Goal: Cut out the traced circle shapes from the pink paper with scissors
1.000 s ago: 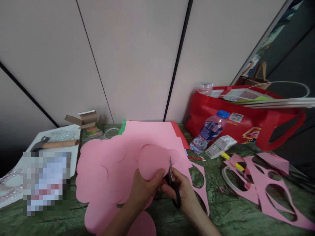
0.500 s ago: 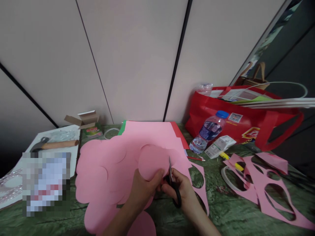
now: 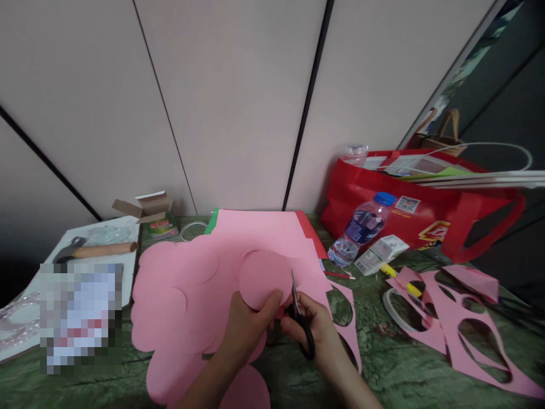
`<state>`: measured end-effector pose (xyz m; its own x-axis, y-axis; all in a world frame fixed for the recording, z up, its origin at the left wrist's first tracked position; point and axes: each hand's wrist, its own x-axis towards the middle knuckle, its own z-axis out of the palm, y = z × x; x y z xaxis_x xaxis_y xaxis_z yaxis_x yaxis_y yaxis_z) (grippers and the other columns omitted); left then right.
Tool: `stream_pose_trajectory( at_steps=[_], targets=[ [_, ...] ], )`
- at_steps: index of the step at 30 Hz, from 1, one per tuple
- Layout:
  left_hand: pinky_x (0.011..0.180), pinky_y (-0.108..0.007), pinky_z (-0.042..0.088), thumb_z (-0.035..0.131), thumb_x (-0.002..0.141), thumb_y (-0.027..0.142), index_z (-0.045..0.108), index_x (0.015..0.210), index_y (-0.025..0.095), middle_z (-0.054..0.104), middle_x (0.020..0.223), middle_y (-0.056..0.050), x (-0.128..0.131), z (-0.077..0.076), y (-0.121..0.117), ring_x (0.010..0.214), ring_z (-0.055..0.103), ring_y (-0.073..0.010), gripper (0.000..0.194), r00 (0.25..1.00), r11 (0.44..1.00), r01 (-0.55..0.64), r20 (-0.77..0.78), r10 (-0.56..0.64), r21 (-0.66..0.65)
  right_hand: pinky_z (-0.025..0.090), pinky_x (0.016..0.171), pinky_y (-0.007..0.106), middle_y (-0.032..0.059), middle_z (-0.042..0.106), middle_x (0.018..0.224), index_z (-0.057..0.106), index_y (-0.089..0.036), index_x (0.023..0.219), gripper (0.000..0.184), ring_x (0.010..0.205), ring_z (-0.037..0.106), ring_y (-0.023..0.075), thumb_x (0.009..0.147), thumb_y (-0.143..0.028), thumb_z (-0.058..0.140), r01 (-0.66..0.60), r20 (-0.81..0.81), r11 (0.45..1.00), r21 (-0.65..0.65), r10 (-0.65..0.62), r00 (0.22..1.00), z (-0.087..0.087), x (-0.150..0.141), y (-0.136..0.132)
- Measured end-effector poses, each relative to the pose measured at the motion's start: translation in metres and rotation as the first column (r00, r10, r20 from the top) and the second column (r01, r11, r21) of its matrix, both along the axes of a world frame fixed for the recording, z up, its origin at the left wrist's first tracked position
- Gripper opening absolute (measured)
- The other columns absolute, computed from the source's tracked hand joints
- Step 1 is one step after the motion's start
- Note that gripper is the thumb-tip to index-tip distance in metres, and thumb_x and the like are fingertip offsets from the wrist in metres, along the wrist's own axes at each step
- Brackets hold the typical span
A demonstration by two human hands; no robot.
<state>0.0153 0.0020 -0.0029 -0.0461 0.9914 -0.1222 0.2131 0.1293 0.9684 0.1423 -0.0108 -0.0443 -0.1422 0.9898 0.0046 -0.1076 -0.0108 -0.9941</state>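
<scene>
Between the thumb and fingers of my left hand [image 3: 251, 321] is a round pink paper disc [image 3: 264, 278], pinched at its lower edge. My right hand [image 3: 315, 321] grips black-handled scissors [image 3: 304, 329], whose blades point up along the right edge of the disc. Whether the blades are parted is hard to see. Under and around the hands lie several overlapping pink paper circles [image 3: 166, 307]. Behind them rests a stack of pink sheets [image 3: 259, 224], with green and red sheets showing at its sides.
To the right are pink paper offcuts with round holes [image 3: 457, 329], a tape roll [image 3: 394, 318], a water bottle [image 3: 361, 230], a small white carton [image 3: 381, 254] and a red bag [image 3: 409, 199]. A hammer [image 3: 102, 250] and an opened box [image 3: 157, 218] are at left.
My left thumb and fingers have shifted slightly on the disc, and the disc has turned or tilted a little. The scissors stay almost in place at its right edge.
</scene>
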Motion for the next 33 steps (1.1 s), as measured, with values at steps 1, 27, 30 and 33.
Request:
stream_pose_trajectory(
  at_steps=[1, 27, 30, 33],
  targets=[
    [0.038, -0.021, 0.032, 0.059, 0.070, 0.036, 0.046, 0.035, 0.017, 0.043, 0.033, 0.002, 0.000, 0.000, 0.000, 0.034, 0.041, -0.0090, 0.041, 1.000, 1.000, 0.001, -0.005, -0.001, 0.003, 0.021, 0.041, 0.022, -0.0048, 0.050, 0.052, 0.054, -0.017, 0.071, 0.036, 0.044, 0.031, 0.0089, 0.058, -0.044, 0.075, -0.013, -0.009, 1.000, -0.004, 0.013, 1.000, -0.001, 0.000, 0.000],
    [0.035, -0.021, 0.025, 0.057, 0.070, 0.034, 0.042, 0.032, 0.018, 0.035, 0.029, 0.005, 0.002, 0.006, -0.002, 0.030, 0.033, -0.0069, 0.044, 0.996, 0.998, -0.047, 0.083, 0.044, 0.038, 0.024, 0.037, 0.021, -0.0064, 0.046, 0.046, 0.054, -0.018, 0.065, 0.035, 0.039, 0.033, 0.0079, 0.055, -0.044, 0.076, 0.011, -0.001, 1.000, -0.015, -0.011, 1.000, 0.012, -0.003, -0.001],
    [0.035, -0.021, 0.026, 0.059, 0.067, 0.032, 0.042, 0.033, 0.018, 0.037, 0.030, 0.005, 0.004, 0.009, -0.003, 0.031, 0.033, -0.0066, 0.041, 0.989, 0.996, -0.086, 0.126, 0.083, 0.018, 0.028, 0.038, 0.022, -0.0051, 0.048, 0.048, 0.056, -0.018, 0.066, 0.034, 0.040, 0.034, 0.0088, 0.055, -0.044, 0.076, -0.035, -0.032, 0.999, 0.002, 0.035, 0.999, 0.018, -0.006, -0.002],
    [0.034, -0.020, 0.027, 0.063, 0.063, 0.030, 0.046, 0.037, 0.017, 0.039, 0.031, 0.005, 0.005, 0.009, -0.002, 0.032, 0.034, -0.0070, 0.034, 0.985, 0.995, -0.098, 0.144, 0.099, -0.014, 0.032, 0.042, 0.023, -0.0026, 0.053, 0.054, 0.058, -0.018, 0.070, 0.033, 0.045, 0.039, 0.0111, 0.059, -0.044, 0.074, -0.064, -0.049, 0.997, 0.036, 0.066, 0.997, 0.020, -0.008, -0.003]
  ],
)
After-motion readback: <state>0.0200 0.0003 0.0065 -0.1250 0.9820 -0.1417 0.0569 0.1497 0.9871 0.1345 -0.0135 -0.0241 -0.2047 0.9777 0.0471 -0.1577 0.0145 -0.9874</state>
